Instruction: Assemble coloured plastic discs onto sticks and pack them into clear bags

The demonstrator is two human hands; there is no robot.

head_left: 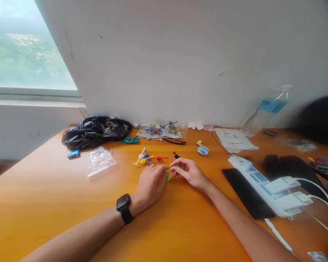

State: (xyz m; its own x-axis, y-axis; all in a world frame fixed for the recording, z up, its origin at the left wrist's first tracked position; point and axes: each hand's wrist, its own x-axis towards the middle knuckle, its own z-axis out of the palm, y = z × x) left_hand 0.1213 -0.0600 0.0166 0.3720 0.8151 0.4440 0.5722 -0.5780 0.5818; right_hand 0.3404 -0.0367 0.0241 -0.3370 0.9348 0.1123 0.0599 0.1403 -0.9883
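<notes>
Over the middle of the table, a small green plastic spinner arrow (168, 177) with a round disc is held between both hands. My left hand (153, 182) is closed about its left end, palm down, and its fingertips are partly hidden. My right hand (188, 173) pinches the other end between thumb and finger. Just beyond the left hand lie similar spinner arrows: a white one (141, 156), a blue one (147, 156), a yellow one (143, 161) and a red one (159, 159). A black one (176, 155) is partly covered by the right hand.
At the back lie a black plastic bag (95, 133), a clear bag of coloured pieces (161, 130) and glasses (175, 141). A clear plastic bag (101, 162) is on the left. A power strip (258, 178), black phone (247, 193) and water bottle (265, 112) occupy the right.
</notes>
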